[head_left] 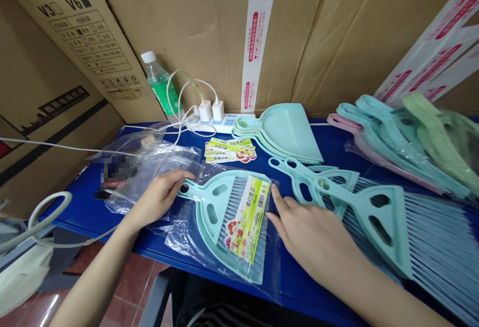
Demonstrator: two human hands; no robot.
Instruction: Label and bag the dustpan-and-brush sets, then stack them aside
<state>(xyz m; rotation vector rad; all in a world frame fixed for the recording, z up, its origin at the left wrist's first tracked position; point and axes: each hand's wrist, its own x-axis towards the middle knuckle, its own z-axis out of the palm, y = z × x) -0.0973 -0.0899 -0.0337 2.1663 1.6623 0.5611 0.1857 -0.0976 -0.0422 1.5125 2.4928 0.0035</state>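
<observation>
A mint-green dustpan and brush set (209, 207) lies flat in front of me, the brush nested on the pan. A yellow-green printed card (249, 217) rests across its bristles. Clear plastic (179, 239) surrounds the set and spreads past its edges. At the handle end, my left hand (162, 192) is closed, its fingers pinching by the handle tip and the plastic; the thumb is hidden. My right hand (303, 227) is at the bristle end, index finger and thumb apart, touching the plastic near the card. Beside it lie several loose mint brushes (381, 217) with grey-blue bristles.
Behind the set are stacked dustpans (292, 130) and loose printed cards (228, 151). Bagged sets (407, 132) lie at the right. A power strip (230, 121), cables and a bottle (160, 85) stand against the cardboard boxes (202, 22). Empty plastic bags (149, 152) lie left.
</observation>
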